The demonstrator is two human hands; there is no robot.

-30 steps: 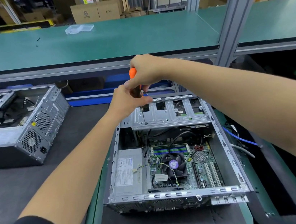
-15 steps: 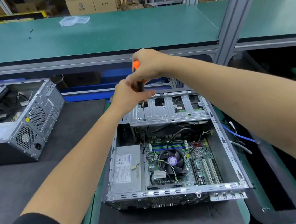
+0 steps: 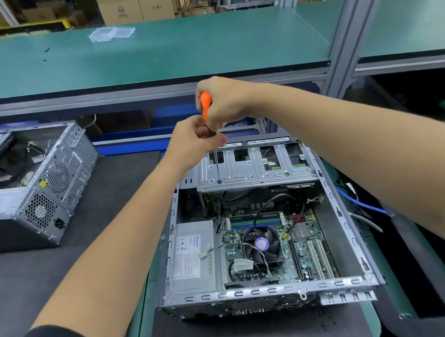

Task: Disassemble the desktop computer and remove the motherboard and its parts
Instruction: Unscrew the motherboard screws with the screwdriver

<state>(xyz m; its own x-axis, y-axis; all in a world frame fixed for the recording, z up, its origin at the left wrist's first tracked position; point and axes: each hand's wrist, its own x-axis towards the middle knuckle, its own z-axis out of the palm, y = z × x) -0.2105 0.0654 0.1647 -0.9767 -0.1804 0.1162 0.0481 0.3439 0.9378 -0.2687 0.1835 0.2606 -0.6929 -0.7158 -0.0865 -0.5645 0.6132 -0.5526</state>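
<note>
An open desktop case (image 3: 343, 237) lies on its side on a green mat. Inside sit the motherboard (image 3: 305, 245) with its black CPU fan (image 3: 261, 244), and a grey power supply (image 3: 192, 257) to the left. A metal drive cage (image 3: 258, 166) spans the far end. My right hand (image 3: 228, 101) grips the orange handle of a screwdriver (image 3: 206, 105) held upright. Its tip rests on a screw at the cage's left front edge. My left hand (image 3: 196, 140) pinches the lower handle and shaft.
A second opened computer case (image 3: 28, 188) lies at the left on the dark bench. A green shelf (image 3: 143, 51) runs across behind, with a clear plastic tray (image 3: 112, 33) on it. Blue and grey cables (image 3: 362, 206) hang right of the case. A metal post (image 3: 349, 24) stands at the back right.
Both hands stay on the screwdriver at the drive cage. The view has shifted slightly; the hands show small turning movements around the handle.
</note>
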